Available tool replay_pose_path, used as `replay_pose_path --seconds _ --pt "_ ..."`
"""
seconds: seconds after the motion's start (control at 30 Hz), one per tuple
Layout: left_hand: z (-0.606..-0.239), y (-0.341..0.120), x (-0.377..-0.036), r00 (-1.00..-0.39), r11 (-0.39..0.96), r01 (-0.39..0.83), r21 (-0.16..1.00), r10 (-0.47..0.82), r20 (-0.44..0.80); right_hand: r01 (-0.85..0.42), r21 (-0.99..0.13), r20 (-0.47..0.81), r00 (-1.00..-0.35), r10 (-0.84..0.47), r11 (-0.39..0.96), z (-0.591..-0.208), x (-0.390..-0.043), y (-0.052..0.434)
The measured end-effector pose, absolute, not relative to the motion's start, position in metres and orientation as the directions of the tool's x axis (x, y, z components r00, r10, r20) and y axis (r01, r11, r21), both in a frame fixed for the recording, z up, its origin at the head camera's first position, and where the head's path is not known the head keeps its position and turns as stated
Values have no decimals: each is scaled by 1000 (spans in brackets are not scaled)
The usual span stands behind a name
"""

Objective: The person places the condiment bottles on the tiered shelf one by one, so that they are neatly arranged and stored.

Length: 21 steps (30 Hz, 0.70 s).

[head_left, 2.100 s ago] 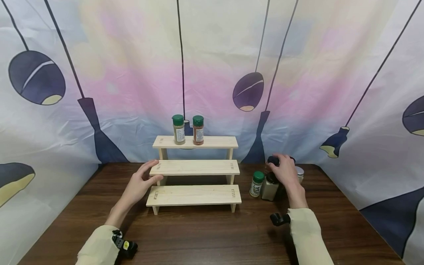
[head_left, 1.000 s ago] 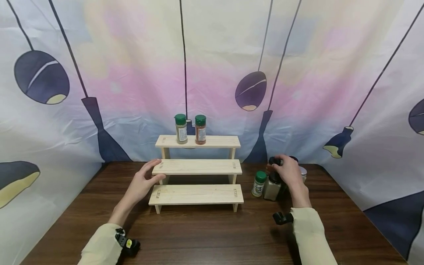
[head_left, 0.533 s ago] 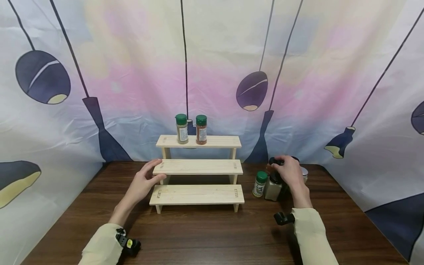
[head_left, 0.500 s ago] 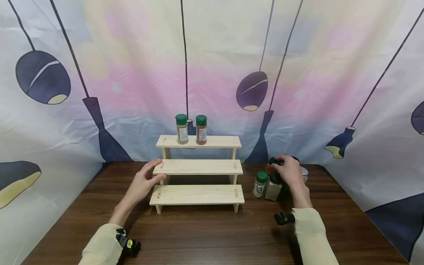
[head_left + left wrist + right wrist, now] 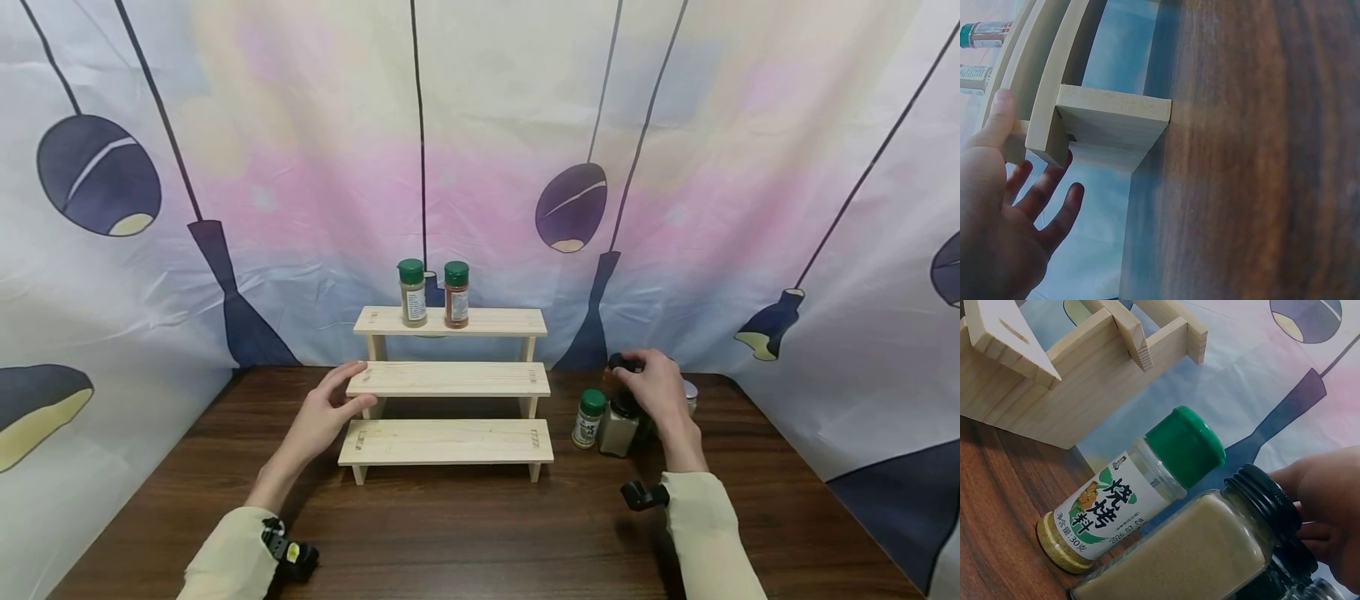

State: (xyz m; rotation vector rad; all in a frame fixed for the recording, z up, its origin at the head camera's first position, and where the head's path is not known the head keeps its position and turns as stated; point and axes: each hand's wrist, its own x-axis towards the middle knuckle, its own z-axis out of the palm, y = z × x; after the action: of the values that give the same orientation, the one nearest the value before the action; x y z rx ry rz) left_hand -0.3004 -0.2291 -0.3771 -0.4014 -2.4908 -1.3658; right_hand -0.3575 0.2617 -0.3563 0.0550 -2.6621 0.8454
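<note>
My left hand (image 5: 318, 418) grips the left end of the middle step of a three-step wooden shelf (image 5: 450, 379), thumb on one side and fingers on the other. On its top step stand two green-capped spice shakers, one pale (image 5: 412, 302), one reddish (image 5: 456, 303). Right of the shelf, my right hand (image 5: 660, 392) pinches the black cap of a spice jar (image 5: 622, 362) with reddish contents, mostly hidden. In front of that hand is a square black-capped jar (image 5: 1191, 550) of beige powder. Beside it stands a green-capped shaker (image 5: 1107, 506) with a white label.
A jar with a silvery lid (image 5: 690, 392) shows behind my right wrist. The dark wooden table (image 5: 450, 542) reaches back to a patterned cloth (image 5: 480, 167) hanging close behind the shelf. Several jars stand tightly together on the right.
The head view has shifted slightly. My right fingers have drawn in on the black cap, and reddish contents now show left of the thumb. My left hand keeps its place on the shelf.
</note>
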Motion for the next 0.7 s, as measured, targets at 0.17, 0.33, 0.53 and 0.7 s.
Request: replay_pose_path --seconds 0.17,0.33,0.53,0.7 --pt "-377 -229 -300 -924 513 370 775 113 366 -164 -551 377 -924 69 818 -356 -356 260" --pt "-378 -229 -300 -925 520 366 771 111 364 -180 -556 406 -911 76 811 -355 -353 258" --pt "-377 -229 -299 -925 526 365 768 107 366 -219 -566 455 -887 80 795 -351 -352 255" --pt "-376 -228 -298 -925 530 362 767 105 364 -266 -574 505 -859 80 775 -345 -349 252"
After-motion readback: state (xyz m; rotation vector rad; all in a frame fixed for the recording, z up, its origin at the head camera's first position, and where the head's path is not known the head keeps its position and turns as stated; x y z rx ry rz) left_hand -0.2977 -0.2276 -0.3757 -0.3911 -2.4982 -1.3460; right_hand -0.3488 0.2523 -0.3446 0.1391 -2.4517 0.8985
